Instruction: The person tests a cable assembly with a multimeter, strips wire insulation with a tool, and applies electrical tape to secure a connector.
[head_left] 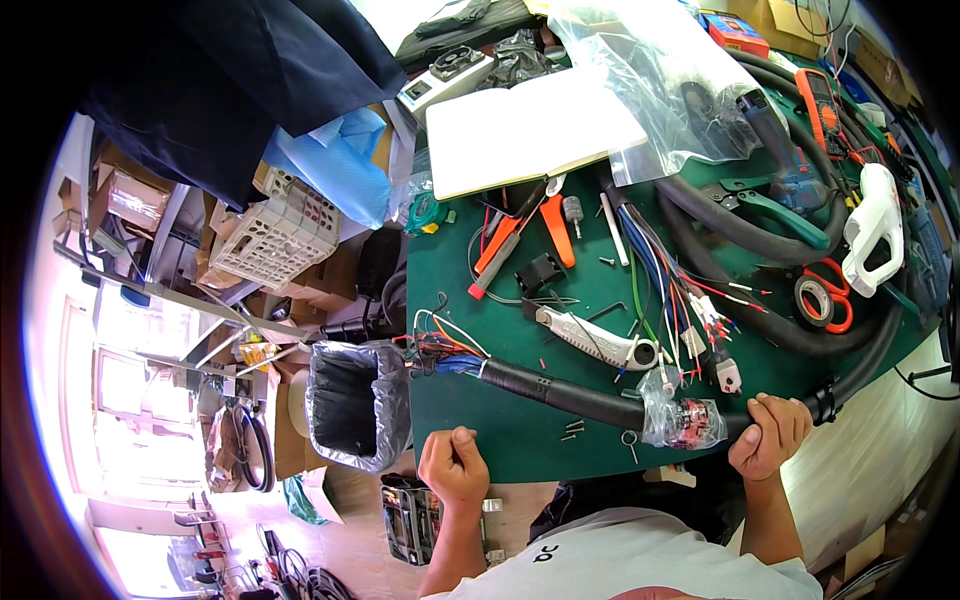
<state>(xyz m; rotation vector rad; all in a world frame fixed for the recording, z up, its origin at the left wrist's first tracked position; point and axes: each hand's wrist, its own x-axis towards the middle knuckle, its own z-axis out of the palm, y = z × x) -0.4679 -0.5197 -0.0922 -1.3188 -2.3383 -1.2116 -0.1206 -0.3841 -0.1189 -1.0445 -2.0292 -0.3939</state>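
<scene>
A thick black cable runs along the near side of the green table, its bundle of thin coloured wires fanned out at the left end. My right hand is closed around the cable near the front edge. Just left of that hand, a clear plastic bag with small red and metallic parts lies over the cable. My left hand is a closed fist at the table's near left corner, apart from the cable; nothing shows in it. A white-handled utility knife lies behind the cable.
Screws and a small ring lie before the cable. Further back are an open notebook, orange-handled pliers, green-handled cutters, red scissors, a cordless drill and a multimeter. A lined bin stands left.
</scene>
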